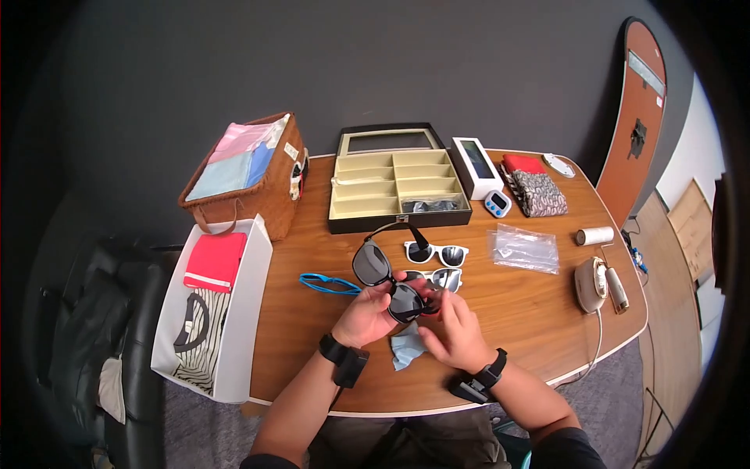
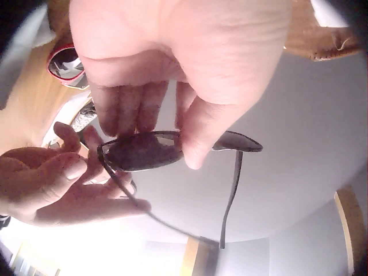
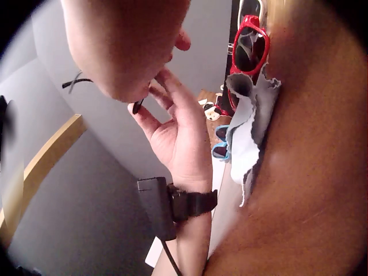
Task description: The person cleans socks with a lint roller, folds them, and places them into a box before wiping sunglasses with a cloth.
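My left hand (image 1: 363, 319) pinches a pair of black sunglasses (image 1: 371, 264) near the bridge, thumb on one side and fingers on the other. Both temples of the sunglasses are unfolded. Beside the far lens is my right hand (image 1: 462, 338), its fingers loosely extended along one temple, as the left wrist view shows. Below the hands a light blue cloth (image 1: 406, 349) lies crumpled on the table. Red sunglasses (image 3: 265, 53) rest by the cloth in the right wrist view, mostly hidden by my hands from above. White-framed sunglasses (image 1: 420, 253), another light-framed pair (image 1: 448, 278) and blue sunglasses (image 1: 316, 278) lie around.
Behind stands an open compartment case (image 1: 400, 228) with dark glasses in one slot. A wicker basket (image 1: 266, 195) and white bin (image 1: 248, 301) of clothes are on the left. Plastic bags (image 1: 527, 250), a timer (image 1: 498, 204), a lint roller (image 1: 595, 236) and a garment steamer (image 1: 590, 285) sit right.
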A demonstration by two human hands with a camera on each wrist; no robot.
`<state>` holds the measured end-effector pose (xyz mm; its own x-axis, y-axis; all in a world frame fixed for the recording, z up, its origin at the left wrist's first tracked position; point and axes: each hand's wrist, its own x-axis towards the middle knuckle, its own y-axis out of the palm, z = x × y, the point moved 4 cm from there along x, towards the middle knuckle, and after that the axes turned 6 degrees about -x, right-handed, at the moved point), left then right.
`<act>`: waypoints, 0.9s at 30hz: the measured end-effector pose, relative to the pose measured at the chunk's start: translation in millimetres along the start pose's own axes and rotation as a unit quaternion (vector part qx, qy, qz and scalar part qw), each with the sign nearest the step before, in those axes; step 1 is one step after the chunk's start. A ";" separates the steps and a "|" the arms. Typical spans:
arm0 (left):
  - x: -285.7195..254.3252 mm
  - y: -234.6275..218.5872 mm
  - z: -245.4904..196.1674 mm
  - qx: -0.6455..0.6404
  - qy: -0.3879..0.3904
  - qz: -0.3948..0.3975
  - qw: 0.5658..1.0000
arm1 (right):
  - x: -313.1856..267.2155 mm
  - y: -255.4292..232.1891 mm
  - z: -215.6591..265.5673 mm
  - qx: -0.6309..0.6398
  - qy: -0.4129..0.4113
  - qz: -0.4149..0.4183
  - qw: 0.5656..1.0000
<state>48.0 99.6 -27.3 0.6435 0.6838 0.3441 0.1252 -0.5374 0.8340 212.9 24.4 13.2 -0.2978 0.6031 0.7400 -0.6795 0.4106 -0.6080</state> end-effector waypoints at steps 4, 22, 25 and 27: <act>1.2 -3.8 11.0 -0.006 -0.024 -0.013 1.000 | 12.0 -8.8 4.4 -0.052 -0.001 0.035 0.998; 2.5 -11.6 6.2 0.196 -0.011 -0.131 0.972 | 16.2 -30.1 -12.6 -0.047 0.019 0.004 0.999; 1.7 -14.3 3.3 0.129 0.023 -0.132 0.983 | 16.2 -6.6 -3.4 0.068 0.046 0.126 0.989; 1.2 -14.9 2.9 0.104 0.037 -0.133 0.985 | 16.6 -6.9 -5.6 0.070 0.046 0.117 0.990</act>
<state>49.1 107.0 -40.6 0.5119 0.8436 0.1621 0.4390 -0.4191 0.7947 216.4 35.3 28.1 -0.3993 0.7330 0.5508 -0.6877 0.1578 -0.7086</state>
